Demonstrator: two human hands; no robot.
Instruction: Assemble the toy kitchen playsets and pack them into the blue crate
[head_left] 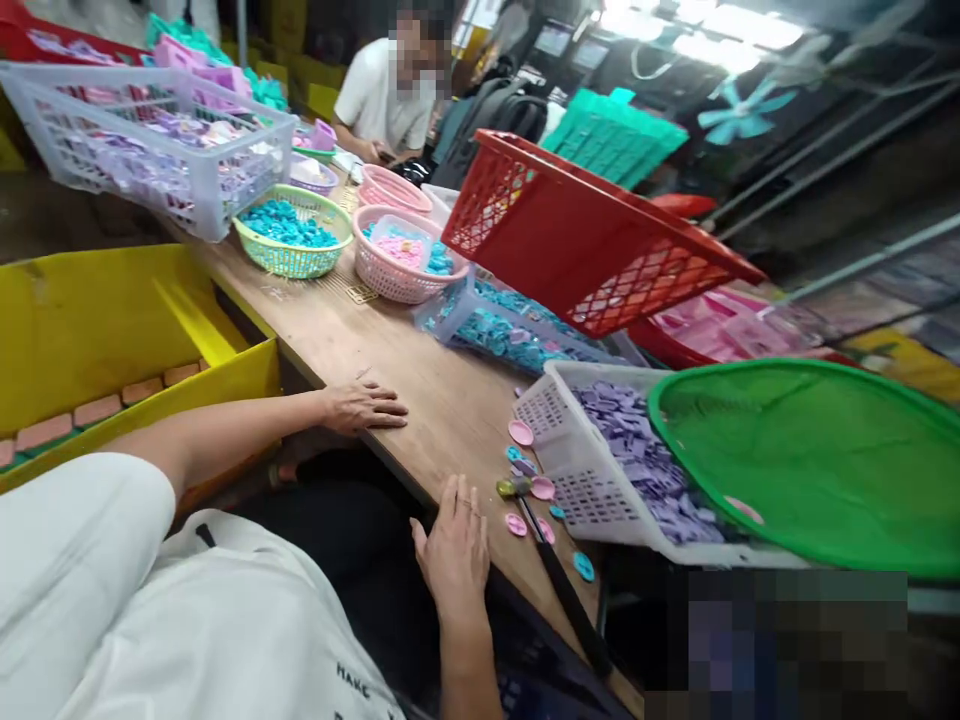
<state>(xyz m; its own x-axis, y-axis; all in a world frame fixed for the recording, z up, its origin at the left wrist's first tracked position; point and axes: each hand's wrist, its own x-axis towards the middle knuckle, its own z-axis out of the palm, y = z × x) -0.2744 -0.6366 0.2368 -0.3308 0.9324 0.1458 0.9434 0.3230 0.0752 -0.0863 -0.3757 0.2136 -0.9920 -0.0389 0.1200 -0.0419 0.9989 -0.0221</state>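
My left hand [365, 407] lies flat on the near edge of the wooden table [405, 375], fingers stretched out and holding nothing. Closer to me, my right hand [456, 540] also rests on the edge with its fingers extended. Just beyond it is a hammer [559, 580] with a black handle and a yellowish head. Around the hammer head are several small oval plastic pieces, among them a pink piece [520, 432] and a blue piece [583, 567]. A white crate [615, 515] filled with purple parts [645, 460] stands beside them.
A green round tray [817, 450] overlaps the white crate. Behind it, a red basket [592, 240] sits tilted over a clear crate of blue parts [510, 330]. Farther back are a pink basket [397, 275], a green basket [292, 260] and a seated person [375, 110]. A yellow box [135, 400] stands left.
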